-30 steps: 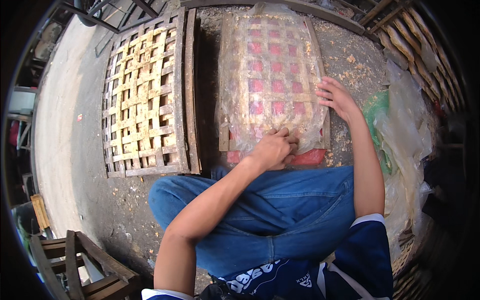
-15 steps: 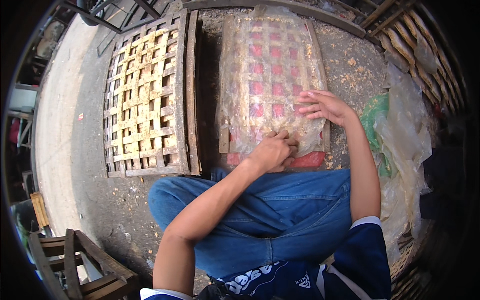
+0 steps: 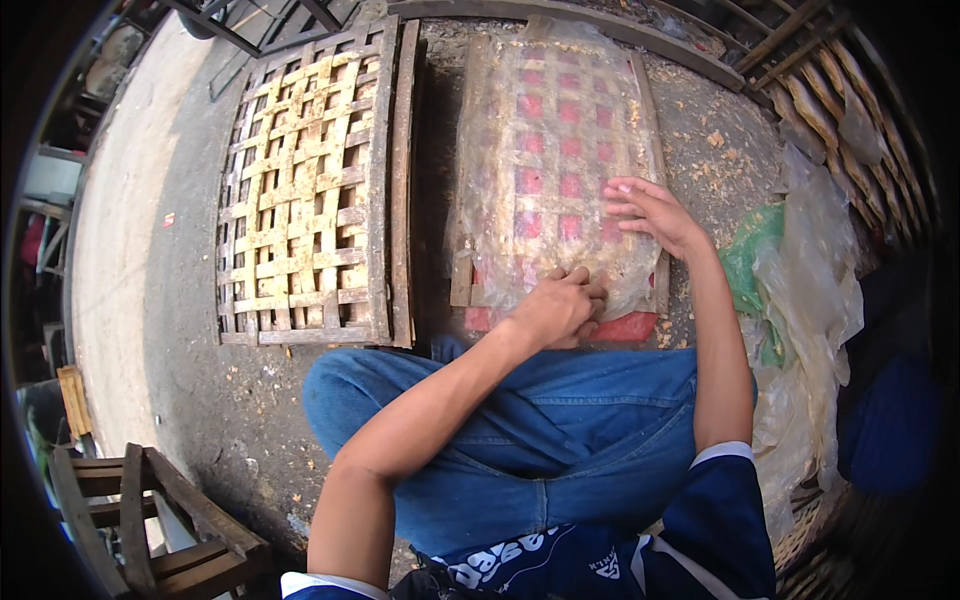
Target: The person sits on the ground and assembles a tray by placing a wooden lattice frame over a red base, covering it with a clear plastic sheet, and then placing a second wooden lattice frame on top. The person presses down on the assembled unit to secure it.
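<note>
A seated person in blue jeans (image 3: 560,440) works over a woven bamboo rack (image 3: 560,170) lying on the gritty ground (image 3: 180,330), a thin translucent sheet (image 3: 580,120) spread across it with a red layer showing through the gaps. The left hand (image 3: 555,312), grip pinched together on the sheet's near edge, sits beside the right hand (image 3: 650,212), fingers spread flat on the sheet. An uncovered bamboo rack (image 3: 310,190) lies just left; crumpled plastic (image 3: 810,300) is heaped at right.
</note>
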Tool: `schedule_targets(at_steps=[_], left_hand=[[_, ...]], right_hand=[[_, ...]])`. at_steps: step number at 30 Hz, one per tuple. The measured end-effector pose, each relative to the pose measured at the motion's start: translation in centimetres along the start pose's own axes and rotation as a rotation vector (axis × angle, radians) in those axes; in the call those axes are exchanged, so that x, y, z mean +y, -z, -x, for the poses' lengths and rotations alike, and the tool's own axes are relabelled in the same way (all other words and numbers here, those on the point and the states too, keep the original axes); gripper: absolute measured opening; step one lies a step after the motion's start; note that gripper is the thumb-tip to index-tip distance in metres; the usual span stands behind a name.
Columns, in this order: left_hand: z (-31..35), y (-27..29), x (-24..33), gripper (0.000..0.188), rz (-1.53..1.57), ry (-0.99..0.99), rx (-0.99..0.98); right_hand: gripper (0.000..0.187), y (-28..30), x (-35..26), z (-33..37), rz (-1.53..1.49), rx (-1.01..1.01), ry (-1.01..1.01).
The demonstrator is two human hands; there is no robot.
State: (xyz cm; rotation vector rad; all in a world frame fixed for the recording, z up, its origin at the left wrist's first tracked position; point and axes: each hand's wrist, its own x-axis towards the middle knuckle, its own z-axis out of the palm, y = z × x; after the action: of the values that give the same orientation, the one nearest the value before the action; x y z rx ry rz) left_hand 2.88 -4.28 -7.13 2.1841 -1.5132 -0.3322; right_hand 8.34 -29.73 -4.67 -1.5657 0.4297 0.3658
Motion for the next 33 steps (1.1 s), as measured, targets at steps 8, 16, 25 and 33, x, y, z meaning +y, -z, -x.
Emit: schedule_targets(at_steps=[8, 16, 25, 33], left_hand=[[-0.3, -0.1, 0.0, 0.019, 0.007, -0.024, 0.017], [-0.2, -0.1, -0.2, 0.022, -0.033, -0.015, 0.0], [-0.5, -0.1, -0.1, 0.021, -0.032, -0.001, 0.025], [-0.3, 0.2, -0.3, 0.024, -0.029, 0.025, -0.014]], right_hand=[[0.045, 9.5, 1.7, -0.7, 0.033, 0.905, 0.253], [0.044, 0.8, -3.2, -2.3, -0.05, -0.156, -0.075], [0.04, 10.2, -2.3, -11.4, 0.094, 0.97, 0.341], [0.052, 4.0, -4.4, -9.9, -0.082, -0.051, -0.086]])
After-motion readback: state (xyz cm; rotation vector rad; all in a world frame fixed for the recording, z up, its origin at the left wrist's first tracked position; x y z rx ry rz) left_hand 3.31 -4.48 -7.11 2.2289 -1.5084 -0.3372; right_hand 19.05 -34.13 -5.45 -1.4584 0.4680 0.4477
